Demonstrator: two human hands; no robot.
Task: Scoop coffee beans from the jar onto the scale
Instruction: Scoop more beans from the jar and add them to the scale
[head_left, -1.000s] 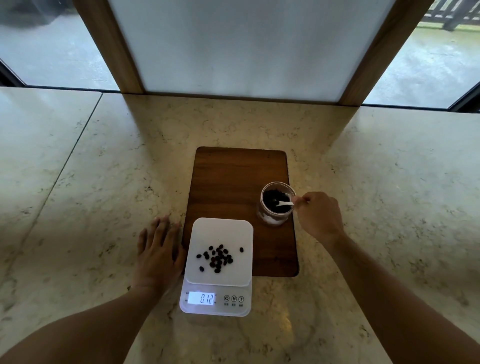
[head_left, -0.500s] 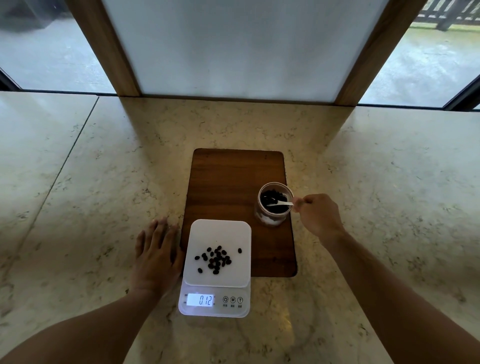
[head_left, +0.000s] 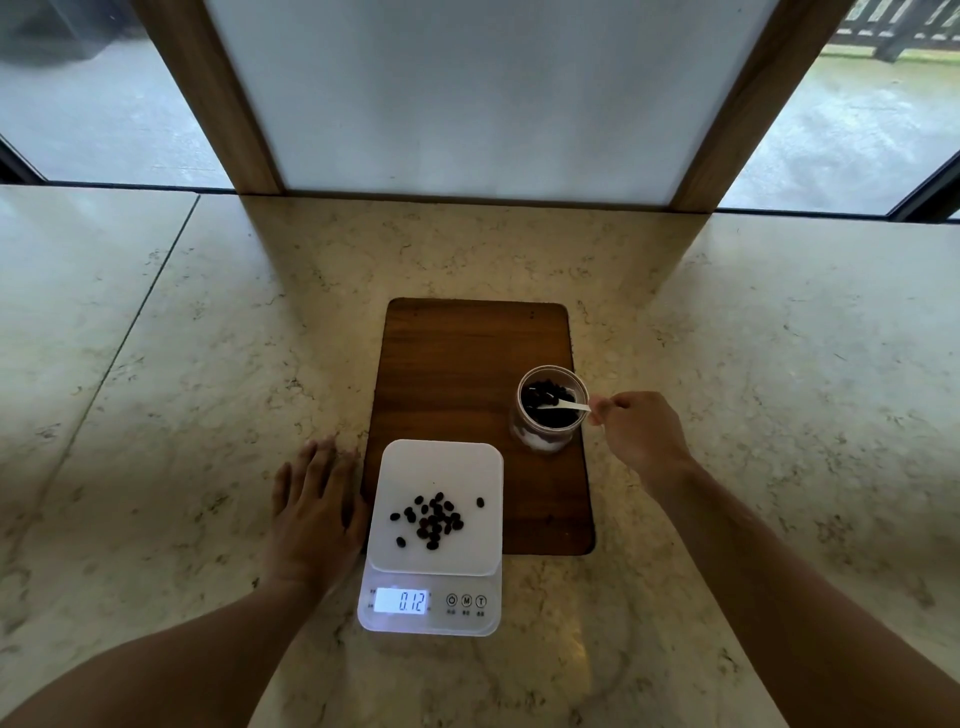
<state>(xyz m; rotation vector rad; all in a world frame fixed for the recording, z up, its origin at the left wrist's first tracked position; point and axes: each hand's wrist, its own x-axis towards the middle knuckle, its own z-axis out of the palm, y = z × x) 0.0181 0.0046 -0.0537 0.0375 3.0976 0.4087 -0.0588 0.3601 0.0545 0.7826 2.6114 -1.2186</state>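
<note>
A clear jar (head_left: 545, 439) of dark coffee beans stands on the right side of a wooden board (head_left: 467, 364). My right hand (head_left: 641, 436) pinches the handle of a small white spoon (head_left: 563, 406), whose bowl reaches into the jar's mouth among the beans. In front of the board sits a white digital scale (head_left: 457, 462), partly overlapping it. Several beans (head_left: 434, 517) lie on its platform and the display (head_left: 402, 601) reads 0.12. My left hand (head_left: 317, 514) rests flat on the counter, touching the scale's left side.
The marble counter (head_left: 753, 364) extends widely on both sides. A white panel with wooden frame posts (head_left: 218, 104) rises behind the board, with windows at the far left and right.
The spoon has shifted slightly inside the jar. My left hand and the scale reading stay the same.
</note>
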